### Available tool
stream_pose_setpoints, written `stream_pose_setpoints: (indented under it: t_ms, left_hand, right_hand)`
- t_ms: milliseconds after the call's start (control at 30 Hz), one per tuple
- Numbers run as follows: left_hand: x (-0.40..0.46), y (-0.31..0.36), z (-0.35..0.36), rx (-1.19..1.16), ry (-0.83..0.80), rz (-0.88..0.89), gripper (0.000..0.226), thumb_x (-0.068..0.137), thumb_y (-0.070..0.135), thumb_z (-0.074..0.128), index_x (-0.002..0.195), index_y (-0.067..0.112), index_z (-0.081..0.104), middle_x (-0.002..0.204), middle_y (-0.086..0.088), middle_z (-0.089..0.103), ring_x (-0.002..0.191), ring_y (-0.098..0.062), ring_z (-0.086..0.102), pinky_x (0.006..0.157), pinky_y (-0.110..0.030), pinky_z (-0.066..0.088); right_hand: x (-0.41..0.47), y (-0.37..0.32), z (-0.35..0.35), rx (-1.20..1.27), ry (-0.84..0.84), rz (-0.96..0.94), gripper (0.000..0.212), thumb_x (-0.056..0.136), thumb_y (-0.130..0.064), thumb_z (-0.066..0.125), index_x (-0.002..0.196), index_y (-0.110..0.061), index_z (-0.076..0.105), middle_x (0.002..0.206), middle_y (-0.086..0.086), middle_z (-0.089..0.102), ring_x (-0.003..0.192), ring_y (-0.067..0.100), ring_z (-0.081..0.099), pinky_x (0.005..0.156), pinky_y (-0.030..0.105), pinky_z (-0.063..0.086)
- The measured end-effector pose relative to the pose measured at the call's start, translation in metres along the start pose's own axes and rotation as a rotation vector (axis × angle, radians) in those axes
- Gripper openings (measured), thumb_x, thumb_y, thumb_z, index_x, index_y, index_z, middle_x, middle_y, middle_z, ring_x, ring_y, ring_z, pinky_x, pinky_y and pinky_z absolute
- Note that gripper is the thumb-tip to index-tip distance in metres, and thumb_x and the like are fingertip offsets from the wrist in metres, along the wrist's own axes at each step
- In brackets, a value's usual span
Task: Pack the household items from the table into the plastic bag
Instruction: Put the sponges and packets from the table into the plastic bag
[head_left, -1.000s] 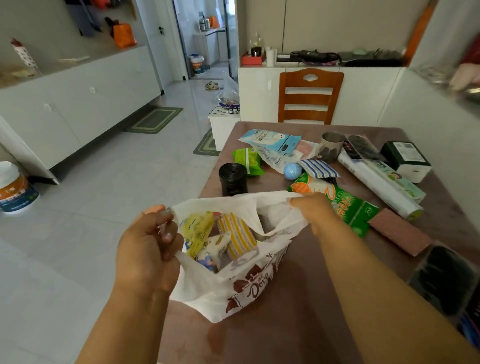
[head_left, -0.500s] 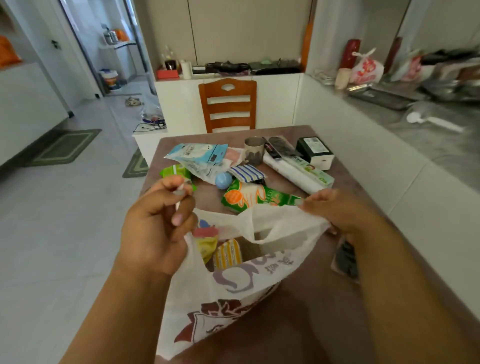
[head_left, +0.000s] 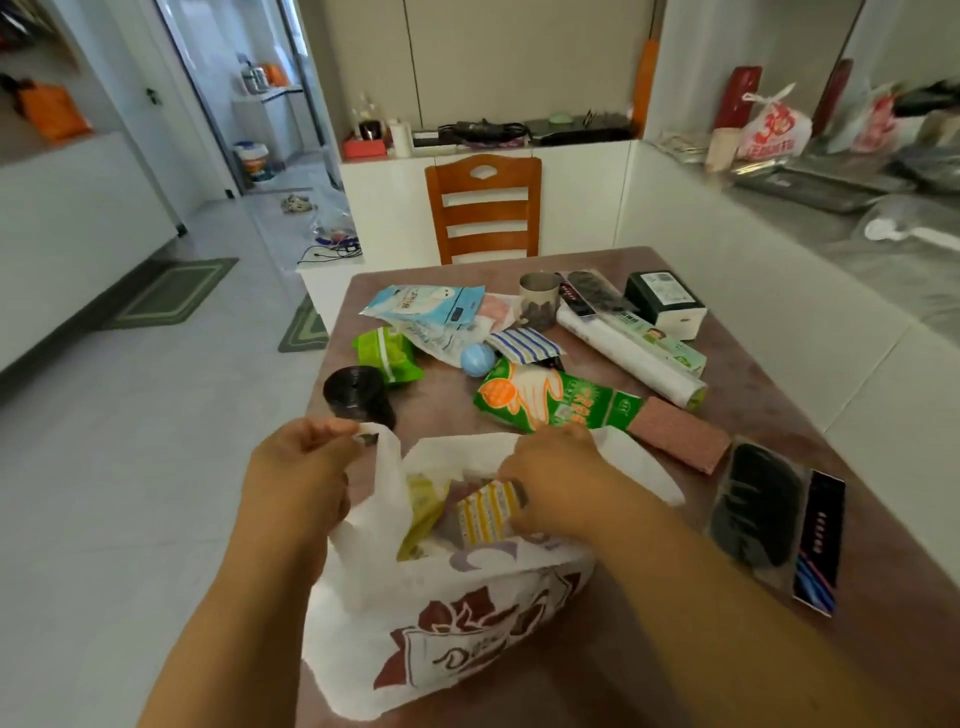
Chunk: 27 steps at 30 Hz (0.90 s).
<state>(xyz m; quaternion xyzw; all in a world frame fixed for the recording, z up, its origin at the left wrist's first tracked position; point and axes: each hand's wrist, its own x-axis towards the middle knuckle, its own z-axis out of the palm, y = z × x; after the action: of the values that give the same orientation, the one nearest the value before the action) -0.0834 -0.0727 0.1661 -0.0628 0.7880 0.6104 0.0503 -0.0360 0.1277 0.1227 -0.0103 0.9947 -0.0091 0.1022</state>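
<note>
The plastic bag (head_left: 457, 618) sits at the near edge of the table (head_left: 753, 415), at about 6 o'clock in the view, its mouth open upward and its printed side facing the camera. The left hand (head_left: 298, 478) pinches the bag's left handle between thumb and fingers, holding that side of the mouth up. The right hand (head_left: 558, 483) reaches into the opening, fingers curled down over a yellow-striped packet (head_left: 485, 512) — whether they actually grip it or only press on it cannot be told, since the fingertips are hidden behind the packet and the bag's rim. A yellow-green wrapper (head_left: 423, 506) lies beside the packet inside the bag; what lies under them is out of sight.

Beyond the bag, toward 12 o'clock, items remain on the table: a black roll (head_left: 356, 392) at 11 o'clock just past the left hand, a green pouch (head_left: 387, 356), a pale blue packet (head_left: 428, 304), a blue ball (head_left: 478, 358) and a striped cloth (head_left: 524, 345). The green glove pack (head_left: 550, 400) lies just beyond the right hand, its near edge covered by knuckles. At 1 o'clock are a long white roll (head_left: 628, 356), a metal cup (head_left: 540, 301) and a dark box (head_left: 665, 301); a reddish-brown pad (head_left: 680, 434) lies at 2 o'clock. At 3 o'clock a black packaged item (head_left: 758, 506) — its contents blurred — rests near the table's right edge.
</note>
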Motion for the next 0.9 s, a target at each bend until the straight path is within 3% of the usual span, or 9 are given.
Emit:
stream_pose_setpoints:
  t_ms: [133,200,333,467,533,600,733,800,900]
  left_hand:
    - [-0.003,0.008,-0.002,0.311,0.094,0.280,0.005,0.086,0.022,0.065,0.088,0.026,0.065,0.085,0.003,0.060,0.065,-0.011,0.054,0.057,-0.025,0.046]
    - [-0.002,0.008,0.006,0.613,0.071,0.368,0.031,0.081,0.046,0.066,0.107,0.030,0.062,0.104,-0.001,0.057,0.075,-0.012,0.058,0.065,-0.027,0.051]
    - [0.017,-0.038,0.007,1.265,-0.050,0.008,0.102,0.057,0.083,0.057,0.134,0.019,0.041,0.129,-0.010,0.049,0.112,-0.029,0.054,0.083,-0.039,0.050]
    - [0.030,-0.089,0.014,0.912,-0.377,-0.163,0.050,0.082,0.053,0.058,0.124,0.028,0.049,0.112,0.001,0.058,0.098,-0.018,0.054,0.089,-0.034,0.047]
    - [0.031,-0.096,0.024,0.747,-0.361,-0.147,0.027,0.091,0.040,0.055,0.114,0.026,0.049,0.105,0.000,0.055,0.096,-0.019,0.053,0.088,-0.034,0.046]
    - [0.035,-0.098,0.035,0.687,-0.328,-0.116,0.038,0.093,0.040,0.051,0.126,0.022,0.051,0.113,-0.005,0.058,0.105,-0.023,0.056,0.094,-0.035,0.044]
    - [0.049,-0.096,0.066,0.543,-0.350,-0.095,0.025,0.093,0.040,0.052,0.106,0.019,0.056,0.112,-0.009,0.063,0.101,-0.025,0.059,0.094,-0.042,0.047]
    - [0.057,-0.087,0.078,0.524,-0.338,-0.106,0.039,0.088,0.040,0.061,0.114,0.011,0.056,0.115,-0.014,0.063,0.105,-0.031,0.060,0.095,-0.046,0.048]
    - [0.064,-0.057,0.087,0.889,-0.077,0.283,0.064,0.072,0.040,0.075,0.122,0.007,0.054,0.121,-0.016,0.060,0.111,-0.034,0.055,0.096,-0.044,0.046]
  right_hand:
    - [0.017,-0.021,-0.004,0.055,0.238,-0.142,0.042,0.082,-0.039,0.063,0.122,-0.030,0.058,0.124,-0.005,0.054,0.123,0.018,0.042,0.108,0.039,0.022]
    - [0.031,-0.023,0.000,0.102,0.192,-0.095,0.047,0.083,-0.045,0.060,0.127,-0.029,0.054,0.129,-0.003,0.053,0.128,0.020,0.041,0.113,0.043,0.016]
    - [0.055,0.009,0.027,0.092,0.005,0.290,0.069,0.088,-0.060,0.044,0.143,-0.020,0.033,0.140,0.008,0.048,0.133,0.028,0.039,0.114,0.055,0.012]
    - [0.061,0.031,0.047,0.104,-0.129,0.387,0.047,0.095,-0.052,0.039,0.125,-0.019,0.053,0.130,0.008,0.058,0.121,0.028,0.052,0.105,0.045,0.026]
    - [0.060,0.036,0.052,0.135,-0.068,0.391,0.038,0.098,-0.045,0.040,0.119,-0.020,0.059,0.127,0.007,0.060,0.118,0.027,0.054,0.102,0.041,0.030]
    - [0.055,0.046,0.050,0.159,0.026,0.440,0.033,0.099,-0.039,0.039,0.113,-0.018,0.062,0.121,0.008,0.064,0.112,0.028,0.057,0.097,0.037,0.035]
    - [0.041,0.081,0.039,0.170,0.202,0.609,0.033,0.099,-0.038,0.041,0.107,-0.015,0.063,0.113,0.009,0.067,0.105,0.029,0.061,0.089,0.035,0.040]
    - [0.034,0.099,0.035,0.122,0.241,0.689,0.035,0.096,-0.043,0.045,0.109,-0.016,0.063,0.114,0.008,0.066,0.108,0.029,0.059,0.093,0.038,0.039]
    - [0.023,0.114,0.032,0.069,0.350,0.607,0.041,0.087,-0.049,0.059,0.117,-0.022,0.059,0.121,0.006,0.057,0.116,0.028,0.049,0.095,0.042,0.036]
